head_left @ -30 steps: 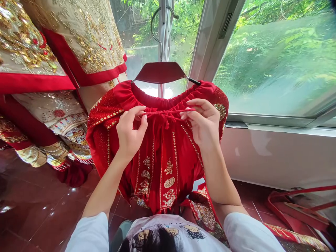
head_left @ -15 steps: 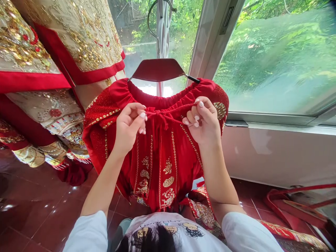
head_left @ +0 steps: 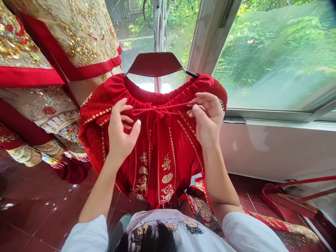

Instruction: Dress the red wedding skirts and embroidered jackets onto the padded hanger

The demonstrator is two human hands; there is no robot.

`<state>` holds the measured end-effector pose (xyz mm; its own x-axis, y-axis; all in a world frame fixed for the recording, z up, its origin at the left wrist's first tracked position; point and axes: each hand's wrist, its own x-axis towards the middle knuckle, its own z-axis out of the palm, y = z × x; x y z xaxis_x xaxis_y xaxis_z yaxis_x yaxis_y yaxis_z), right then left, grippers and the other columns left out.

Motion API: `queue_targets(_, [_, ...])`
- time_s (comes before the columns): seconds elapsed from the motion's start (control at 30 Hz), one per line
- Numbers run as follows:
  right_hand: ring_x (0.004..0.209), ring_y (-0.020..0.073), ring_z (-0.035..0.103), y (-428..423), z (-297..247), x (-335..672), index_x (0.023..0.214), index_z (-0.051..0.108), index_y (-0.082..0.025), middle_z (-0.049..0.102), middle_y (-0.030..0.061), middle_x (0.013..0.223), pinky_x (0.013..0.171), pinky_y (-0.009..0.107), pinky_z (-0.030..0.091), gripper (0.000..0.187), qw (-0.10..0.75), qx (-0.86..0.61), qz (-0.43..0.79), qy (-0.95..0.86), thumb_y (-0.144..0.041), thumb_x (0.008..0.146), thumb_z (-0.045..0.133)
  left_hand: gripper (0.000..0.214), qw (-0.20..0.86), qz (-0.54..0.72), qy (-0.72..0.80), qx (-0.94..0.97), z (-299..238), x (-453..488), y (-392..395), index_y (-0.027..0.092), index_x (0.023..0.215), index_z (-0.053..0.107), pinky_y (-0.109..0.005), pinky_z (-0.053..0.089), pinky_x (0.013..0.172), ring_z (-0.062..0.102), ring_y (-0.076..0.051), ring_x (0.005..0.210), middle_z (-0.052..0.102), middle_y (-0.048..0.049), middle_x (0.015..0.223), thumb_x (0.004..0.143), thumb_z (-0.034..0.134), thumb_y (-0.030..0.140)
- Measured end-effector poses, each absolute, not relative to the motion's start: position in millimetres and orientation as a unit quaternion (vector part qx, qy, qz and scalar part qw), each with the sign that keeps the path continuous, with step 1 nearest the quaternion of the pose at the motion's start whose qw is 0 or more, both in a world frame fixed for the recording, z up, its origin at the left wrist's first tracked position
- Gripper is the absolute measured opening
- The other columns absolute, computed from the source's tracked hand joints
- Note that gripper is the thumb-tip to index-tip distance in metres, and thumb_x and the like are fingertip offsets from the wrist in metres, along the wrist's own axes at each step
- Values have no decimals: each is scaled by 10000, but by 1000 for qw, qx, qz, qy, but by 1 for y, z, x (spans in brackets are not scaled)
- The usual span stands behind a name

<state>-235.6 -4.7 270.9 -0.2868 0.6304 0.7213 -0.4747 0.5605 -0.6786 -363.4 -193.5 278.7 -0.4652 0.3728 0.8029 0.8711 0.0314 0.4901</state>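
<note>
A red garment (head_left: 181,147) with a gathered neckline and gold beadwork hangs from a hanger (head_left: 156,64) in front of me. A thin red drawstring (head_left: 170,106) is tied in a bow at the centre of the neckline, its loose ends hanging down the front. My left hand (head_left: 122,129) is open beside the bow's left loop, fingers spread and apart from the cord. At the right loop, the thumb and fingertips of my right hand (head_left: 208,117) close on the end of the cord; the exact contact is partly hidden.
Gold-and-red embroidered garments (head_left: 86,38) hang close on the left. Behind the hanger are windows (head_left: 267,63), with a dark flat object (head_left: 234,119) on the sill. A red-framed object (head_left: 294,199) stands at the lower right on the tiled floor (head_left: 34,210).
My left hand has let go of the left loop, moved slightly left and spread its fingers. My right hand stays at the right loop, its upper fingers now lifted. The view has shifted slightly.
</note>
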Motion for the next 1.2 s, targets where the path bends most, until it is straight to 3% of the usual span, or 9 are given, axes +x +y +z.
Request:
queue_targets(0.1, [893, 202, 584, -38, 238, -235, 1070, 532, -258, 593, 73, 1025, 730, 359, 505, 310, 686, -132, 292, -653, -306, 790, 655, 575, 286, -497, -708, -412, 234, -345, -190, 219, 1265, 419, -288, 538, 675, 582, -174, 881, 516, -108, 1206, 757, 671, 315])
queue_targets(0.17, [769, 176, 586, -65, 207, -241, 973, 537, -254, 602, 38, 873, 689, 337, 512, 192, 700, -123, 256, -656, -218, 808, 629, 646, 273, -443, -762, -386, 202, -336, -184, 183, 1289, 393, -390, 551, 803, 577, -257, 1028, 496, -151, 1221, 744, 702, 340])
queue_targets(0.27, [648, 135, 596, -94, 163, -253, 980, 557, -238, 617, 8, 787, 586, 265, 517, 149, 544, -62, 371, -750, -161, 852, 559, 636, 258, -382, -808, -367, 172, -334, -177, 137, 1342, 337, -497, 493, 950, 512, -339, 1200, 459, -217, 1282, 796, 646, 242])
queue_targets(0.33, [770, 164, 650, -101, 144, -258, 1048, 583, -204, 663, 56, 893, 688, 299, 560, 191, 449, -72, 420, -786, -176, 869, 523, 588, 255, -359, -815, -377, 164, -340, -178, 133, 1346, 337, -500, 470, 986, 502, -338, 1227, 462, -225, 1294, 820, 599, 168])
queue_targets(0.53, [1135, 314, 578, -87, 127, -258, 1263, 541, -130, 596, 198, 1235, 955, 510, 487, 420, 399, -221, 314, -833, -209, 857, 472, 462, 264, -343, -814, -387, 150, -358, -191, 199, 1275, 418, -447, 499, 971, 549, -274, 1186, 526, -165, 1246, 839, 496, 70])
queue_targets(0.7, [1047, 292, 588, -96, 124, -261, 1167, 549, -196, 601, 142, 1091, 919, 501, 489, 314, 411, -278, 305, -813, -228, 857, 509, 306, 295, -372, -795, -379, 125, -356, -198, 238, 1062, 592, -351, 550, 909, 605, -217, 1129, 564, -114, 1180, 871, 432, 61])
queue_targets(0.9, [1333, 450, 339, -106, 116, -279, 1397, 301, -146, 328, 304, 1434, 995, 666, 326, 847, 424, -356, 264, -790, -395, 709, 726, 358, 300, -353, -810, -359, 111, -350, -201, 211, 1084, 682, -400, 543, 945, 616, -242, 1104, 606, -125, 1118, 902, 398, 94])
queue_targets(1.03, [1243, 395, 481, -86, 109, -291, 1370, 355, -98, 466, 304, 1342, 981, 582, 397, 667, 418, -376, 348, -750, -252, 766, 592, 354, 307, -362, -807, -352, 113, -348, -200, 184, 1108, 679, -403, 529, 951, 619, -245, 1081, 592, -144, 1104, 918, 389, 112])
queue_targets(1.2, [735, 207, 626, -77, 112, -280, 936, 580, -166, 677, 76, 843, 705, 354, 537, 284, 325, -250, 614, -674, -272, 674, 605, 291, 235, -378, -829, -339, 120, -338, -199, 156, 1138, 645, -437, 484, 1016, 556, -285, 1164, 535, -159, 1179, 889, 534, 259])
